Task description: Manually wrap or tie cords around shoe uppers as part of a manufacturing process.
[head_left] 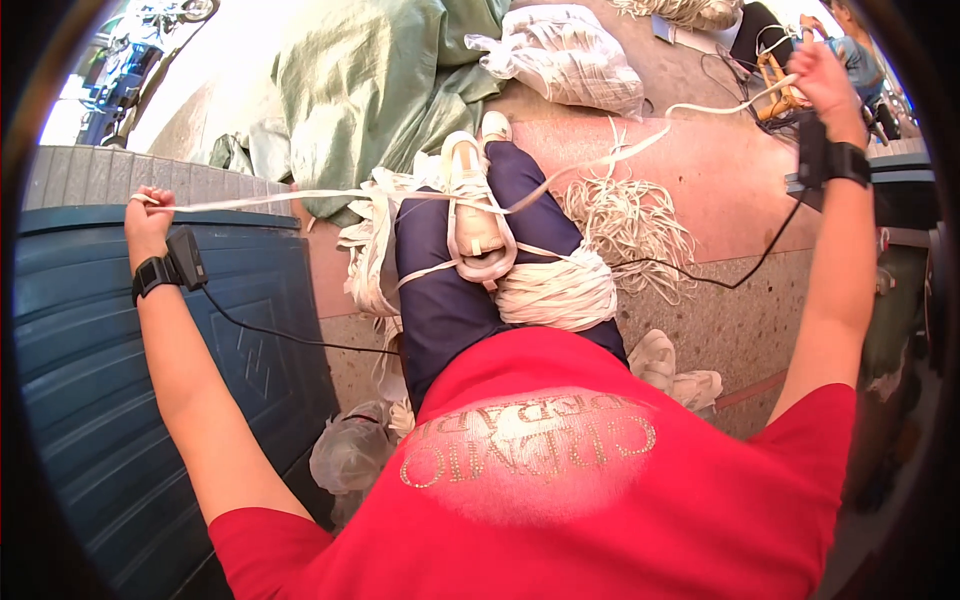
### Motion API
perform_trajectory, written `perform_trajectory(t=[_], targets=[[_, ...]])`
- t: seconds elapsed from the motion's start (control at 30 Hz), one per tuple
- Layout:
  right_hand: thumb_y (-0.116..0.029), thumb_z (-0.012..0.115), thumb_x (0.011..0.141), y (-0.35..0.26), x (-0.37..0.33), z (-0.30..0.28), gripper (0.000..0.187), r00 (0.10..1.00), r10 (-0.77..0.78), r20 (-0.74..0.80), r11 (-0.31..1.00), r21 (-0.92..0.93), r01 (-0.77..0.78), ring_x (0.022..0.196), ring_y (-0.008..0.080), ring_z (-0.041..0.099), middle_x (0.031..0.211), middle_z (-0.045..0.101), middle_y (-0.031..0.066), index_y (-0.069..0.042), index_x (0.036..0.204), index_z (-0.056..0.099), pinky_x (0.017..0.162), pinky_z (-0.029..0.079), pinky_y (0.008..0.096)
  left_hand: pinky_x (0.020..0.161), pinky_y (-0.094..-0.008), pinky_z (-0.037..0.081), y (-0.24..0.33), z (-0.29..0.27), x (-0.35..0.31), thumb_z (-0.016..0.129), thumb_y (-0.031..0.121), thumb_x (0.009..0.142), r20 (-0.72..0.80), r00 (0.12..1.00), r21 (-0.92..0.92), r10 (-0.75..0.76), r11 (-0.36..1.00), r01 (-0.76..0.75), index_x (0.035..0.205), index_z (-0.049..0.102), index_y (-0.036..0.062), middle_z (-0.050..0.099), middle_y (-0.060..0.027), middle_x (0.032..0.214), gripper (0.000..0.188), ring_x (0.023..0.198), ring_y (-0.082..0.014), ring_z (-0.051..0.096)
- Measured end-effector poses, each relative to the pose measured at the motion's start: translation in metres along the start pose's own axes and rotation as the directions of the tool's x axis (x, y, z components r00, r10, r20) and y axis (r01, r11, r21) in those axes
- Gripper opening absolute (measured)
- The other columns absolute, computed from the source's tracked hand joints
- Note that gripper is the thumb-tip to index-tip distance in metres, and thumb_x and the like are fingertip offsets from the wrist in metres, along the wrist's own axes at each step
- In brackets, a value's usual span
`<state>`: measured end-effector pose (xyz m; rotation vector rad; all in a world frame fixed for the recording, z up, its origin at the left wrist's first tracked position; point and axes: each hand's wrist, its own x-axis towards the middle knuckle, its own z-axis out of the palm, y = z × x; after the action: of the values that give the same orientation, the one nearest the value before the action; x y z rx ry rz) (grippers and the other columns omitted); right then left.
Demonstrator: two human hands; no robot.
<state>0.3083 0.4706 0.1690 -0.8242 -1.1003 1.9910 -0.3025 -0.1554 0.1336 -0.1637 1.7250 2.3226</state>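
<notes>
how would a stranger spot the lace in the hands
Start at the bright red short-sleeved shirt, lower middle. Between the left hand and the right hand runs a long, flat, cream lace. Held up as one strand, it differs from the tangled cream heap of laces beside the dark navy trousers.

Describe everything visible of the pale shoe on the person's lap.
The shoe is off-white with a tan-looking inside, a padded-looking collar and a small tab at the heel; its exact material is unclear. It rests on the navy trousers, opening upward, heel toward the wearer's body, toe pointing away. A flat, pale lace crosses its front, running fairly straight to the left hand and in a looser curve to the right hand. Neither hand touches the shoe.
</notes>
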Motion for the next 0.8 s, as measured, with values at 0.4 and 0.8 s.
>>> perform_trajectory(t=[0.4,0.8], targets=[[-0.015,0.049,0.08,0.342,-0.13,0.155,0.02,0.693,0.343,0.634,0.396,-0.767,0.505,0.077,0.0308,0.057,0.081,0.058,0.0188,0.003,0.08,0.059,0.071,0.045,0.0375,0.047,-0.0219,0.032,-0.218,0.113,-0.192,0.057,0.027,0.086,0.451,0.452,0.532,-0.77,0.638,0.556,0.091,0.056,0.0092,0.041,0.0065,0.058,0.019,0.05,-0.0051,0.04],[-0.012,0.05,0.073,0.365,-0.117,0.16,0.021,0.749,0.176,0.638,-0.006,-0.761,0.649,0.105,0.0282,0.047,0.102,0.054,0.0129,-0.002,0.088,0.061,0.085,0.038,0.0413,0.054,-0.0163,0.037,-0.256,0.114,-0.244,0.056,0.018,0.085,0.503,0.64,0.717,-0.58,0.694,0.065,0.09,0.062,0.0027,0.057,0.0019,0.072,0.017,0.061,-0.0034,0.046]])
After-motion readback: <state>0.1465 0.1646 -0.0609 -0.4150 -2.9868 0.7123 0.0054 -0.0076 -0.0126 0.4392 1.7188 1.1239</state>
